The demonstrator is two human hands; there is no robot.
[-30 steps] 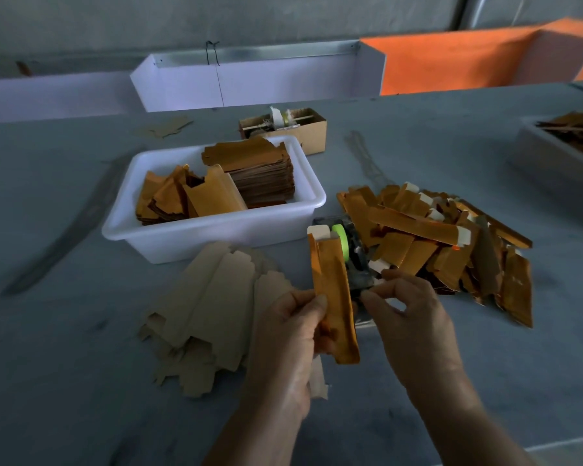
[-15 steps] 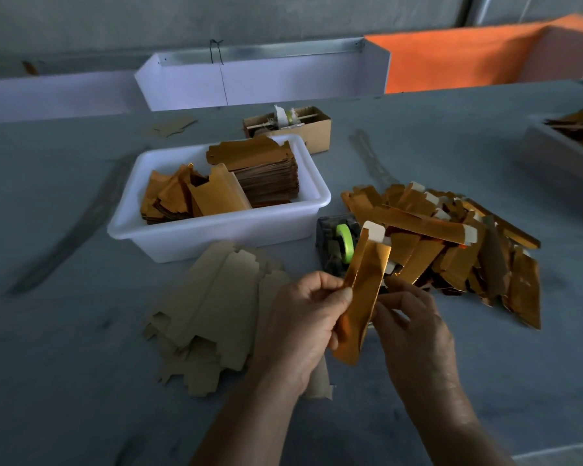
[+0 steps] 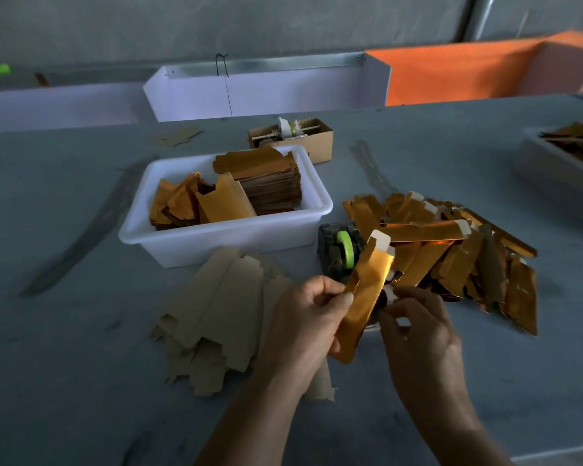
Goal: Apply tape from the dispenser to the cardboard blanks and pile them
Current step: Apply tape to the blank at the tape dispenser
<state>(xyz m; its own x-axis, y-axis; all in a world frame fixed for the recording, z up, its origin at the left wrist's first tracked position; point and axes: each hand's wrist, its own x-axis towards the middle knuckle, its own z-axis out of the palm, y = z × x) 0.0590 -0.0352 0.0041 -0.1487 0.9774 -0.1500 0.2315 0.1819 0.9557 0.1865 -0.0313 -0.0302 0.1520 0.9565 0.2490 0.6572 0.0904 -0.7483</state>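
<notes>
My left hand (image 3: 308, 326) pinches a gold blank (image 3: 362, 304) by its left edge, thumb on the front and fingers curled behind. The blank stands tilted, long axis running from low near my left palm up and away to the right, its pale top flap ending just in front of the dispenser (image 3: 339, 252). My right hand (image 3: 418, 334) sits just right of the blank, fingertips curled together near its right edge; I judge they pinch a short piece of tape, but the tape itself is too small and dim to make out, so I cannot tell for sure.

What the next move turns on: the blank lies directly left of my right hand, nearly touching, so the tape only needs carrying a little leftward onto the seam. The pile (image 3: 451, 250) of finished gold blanks lies beyond and right of both hands, closer to my right hand. Flat brown blanks (image 3: 223, 307) lie on the table left of my left hand; more fill the white tub (image 3: 226, 235) behind them.

I can read no brand, label or writing anywhere; the green roll (image 3: 346, 247) in the dispenser shows no print.
</notes>
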